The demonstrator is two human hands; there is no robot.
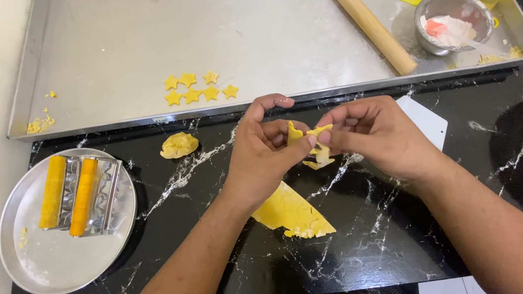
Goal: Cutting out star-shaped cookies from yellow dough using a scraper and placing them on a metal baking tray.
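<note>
Both hands [320, 143] pinching, seemingly, dough scrap [318, 150]

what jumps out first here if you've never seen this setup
Two bare hands, the left hand and right hand, meet mid-frame pinching a scrap of yellow dough above a black marbled mat. Behind them, seven small dough stars sit on a large metal tray. A round plate at left holds yellow-handled cutters.

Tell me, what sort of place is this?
Probably a home kitchen or small baking station: a metal tray with star-shaped dough cutouts, a wooden rolling pin, and yellow dough in both hands.
</note>
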